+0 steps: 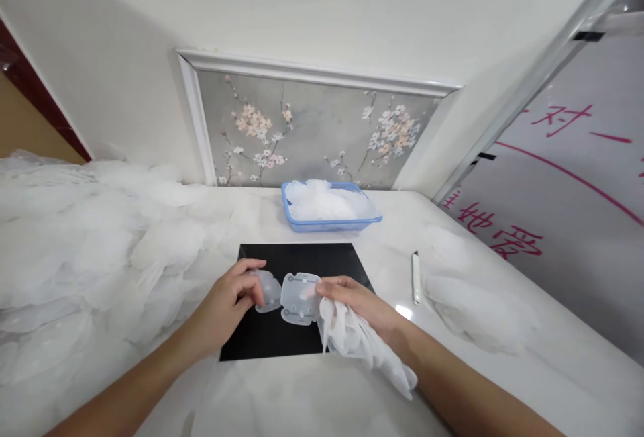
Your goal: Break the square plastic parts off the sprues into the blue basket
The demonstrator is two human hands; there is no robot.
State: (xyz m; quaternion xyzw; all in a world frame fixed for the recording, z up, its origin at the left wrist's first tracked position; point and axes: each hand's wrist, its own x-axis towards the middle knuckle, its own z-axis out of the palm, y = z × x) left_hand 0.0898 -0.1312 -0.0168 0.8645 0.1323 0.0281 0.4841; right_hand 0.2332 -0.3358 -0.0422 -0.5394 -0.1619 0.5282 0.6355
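Over a black mat (296, 343), my left hand (232, 296) pinches a small translucent plastic sheet (267, 291) between thumb and fingers. Close beside it, a squarish translucent sheet (300, 297) with notched edges and small round marks is gripped by my right hand (355, 296). A bunch of limp white sheets (352, 340) hangs from the right hand toward the table's near side. Whether the two sheets are joined, I cannot tell.
A blue basket (333, 225) holding white translucent pieces stands behind the mat. Large heaps of similar pieces (75, 256) cover the left side. At right lie a white-handled cutter (416, 279) and more pieces (477, 309). A whiteboard (568, 175) with red writing leans beyond.
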